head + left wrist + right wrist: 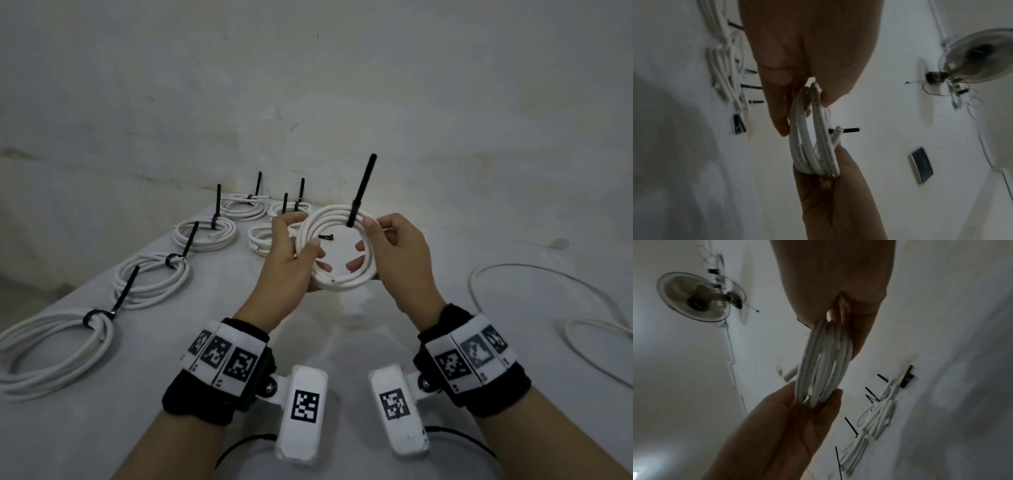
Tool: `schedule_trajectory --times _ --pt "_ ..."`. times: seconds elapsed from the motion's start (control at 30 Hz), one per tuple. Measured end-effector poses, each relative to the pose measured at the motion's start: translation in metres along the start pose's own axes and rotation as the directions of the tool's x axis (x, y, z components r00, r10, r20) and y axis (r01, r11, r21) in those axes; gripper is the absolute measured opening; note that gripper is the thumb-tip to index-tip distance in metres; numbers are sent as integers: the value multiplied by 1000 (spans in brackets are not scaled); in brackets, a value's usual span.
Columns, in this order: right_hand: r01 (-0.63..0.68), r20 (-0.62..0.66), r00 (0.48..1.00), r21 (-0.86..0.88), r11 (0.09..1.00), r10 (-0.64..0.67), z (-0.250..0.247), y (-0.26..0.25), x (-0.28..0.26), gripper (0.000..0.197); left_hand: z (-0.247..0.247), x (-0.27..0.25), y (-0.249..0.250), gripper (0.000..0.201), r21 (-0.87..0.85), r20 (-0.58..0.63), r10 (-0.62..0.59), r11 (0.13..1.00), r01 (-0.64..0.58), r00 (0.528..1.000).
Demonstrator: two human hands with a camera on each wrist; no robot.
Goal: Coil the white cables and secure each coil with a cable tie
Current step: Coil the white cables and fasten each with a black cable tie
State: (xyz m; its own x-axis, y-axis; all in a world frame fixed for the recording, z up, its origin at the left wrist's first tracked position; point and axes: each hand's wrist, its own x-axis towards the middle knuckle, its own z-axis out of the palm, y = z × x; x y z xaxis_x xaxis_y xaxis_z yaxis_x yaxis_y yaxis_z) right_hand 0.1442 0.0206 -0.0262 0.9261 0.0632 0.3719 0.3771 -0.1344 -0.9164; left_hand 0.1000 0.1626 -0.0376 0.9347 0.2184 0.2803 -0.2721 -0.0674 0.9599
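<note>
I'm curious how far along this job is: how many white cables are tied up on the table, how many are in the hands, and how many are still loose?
Tied coils lying on the table: 6
Coil gripped by left hand and right hand, black tie sticking up: 1
Loose cable, uncoiled: 1
Total: 8 white cables

In front of me the bench [191, 394] runs away to a far corner, covered in a pale grey cloth that lies smooth. Behind it a whitewashed wall [308, 85] rises, rough and patchy, with thin dark cracks and scuffs. The light is dim and even, greyish. High on the wall hangs a round fan [694, 296] with a wire cage, thin wires [729, 344] trailing from it down the plaster. A dark rectangular plate [920, 165] sits on the wall near it.
</note>
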Motion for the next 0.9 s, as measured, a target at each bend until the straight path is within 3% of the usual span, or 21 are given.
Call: schedule_trajectory --times 0.07,0.17,0.27,0.37,0.5,0.67,0.8,0.9 --pt "-86 53 995 44 995 83 1 7 1 29 -5 1 -2 30 79 26 -12 997 10 1000" --pt "-144 118 983 28 989 140 -1 21 4 36 -17 6 -5 29 143 -36 -88 985 92 995" --pt "-76 170 979 -219 973 115 -9 41 11 31 -40 14 -11 27 228 -139 -106 964 137 984" --pt "16 321 933 -494 869 165 -18 59 16 17 -68 21 -27 33 298 -280 -169 921 253 945" --pt "73 421 872 -616 784 250 -21 75 19 24 -91 26 -45 40 343 -391 -292 834 433 873" --pt "90 446 860 -613 785 249 -19 77 19 27 -97 26 -45 35 465 -444 -264 749 472 856" --pt "101 451 861 -605 790 236 -19 78 18 25 -96 30 -44 73 617 -407 -277 619 486 870" --pt "113 449 867 -599 793 216 -19 79 19 23 -91 27 -43 92 706 -281 -300 579 408 912"
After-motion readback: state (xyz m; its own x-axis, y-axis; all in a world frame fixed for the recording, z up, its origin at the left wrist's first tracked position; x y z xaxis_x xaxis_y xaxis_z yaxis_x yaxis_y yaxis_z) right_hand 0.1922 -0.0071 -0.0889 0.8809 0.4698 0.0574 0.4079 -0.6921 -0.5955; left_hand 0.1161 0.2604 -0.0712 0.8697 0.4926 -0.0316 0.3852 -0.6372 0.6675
